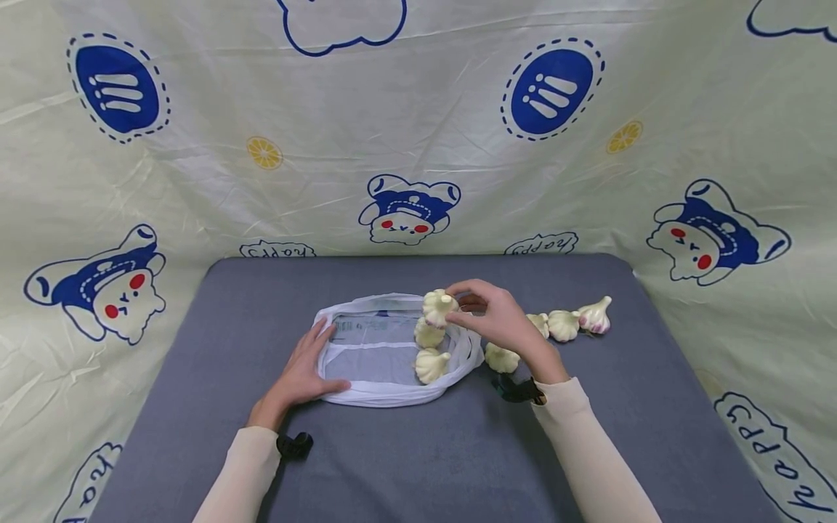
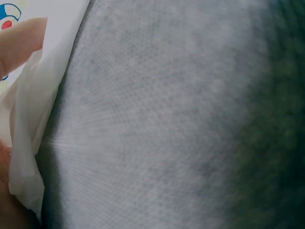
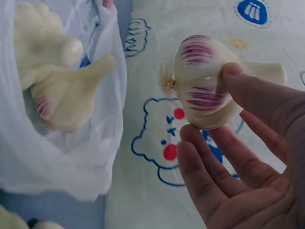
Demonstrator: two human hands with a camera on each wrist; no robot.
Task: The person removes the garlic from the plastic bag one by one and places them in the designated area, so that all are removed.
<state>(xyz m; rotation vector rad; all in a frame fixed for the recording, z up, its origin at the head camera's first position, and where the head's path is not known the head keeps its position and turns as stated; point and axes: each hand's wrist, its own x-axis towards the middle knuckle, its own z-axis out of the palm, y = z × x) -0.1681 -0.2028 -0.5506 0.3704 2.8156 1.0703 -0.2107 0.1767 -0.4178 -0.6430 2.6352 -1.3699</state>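
A white plastic bag point(image 1: 386, 394) lies on the table with its mouth spread wide. Two garlic bulbs point(image 1: 431, 365) are inside it at the right end. Over that end, my right hand point(image 1: 487, 312) pinches another garlic bulb point(image 3: 205, 88) between thumb and fingers; purple streaks, roots and a stem show in the right wrist view. My left hand point(image 1: 302, 367) rests at the bag's left end, fingers extended along the rim and thumb stretched over the front edge. In the left wrist view, the thumb point(image 2: 21, 43) overlaps the white plastic point(image 2: 28, 119).
Right of the bag, several more garlic bulbs point(image 1: 564, 325) lie in a loose row, one of them point(image 1: 502, 357) close beneath the right wrist. The grey table point(image 1: 405, 465) reaches back to a printed curtain point(image 1: 445, 109). Dark straps point(image 1: 296, 445) circle both wrists.
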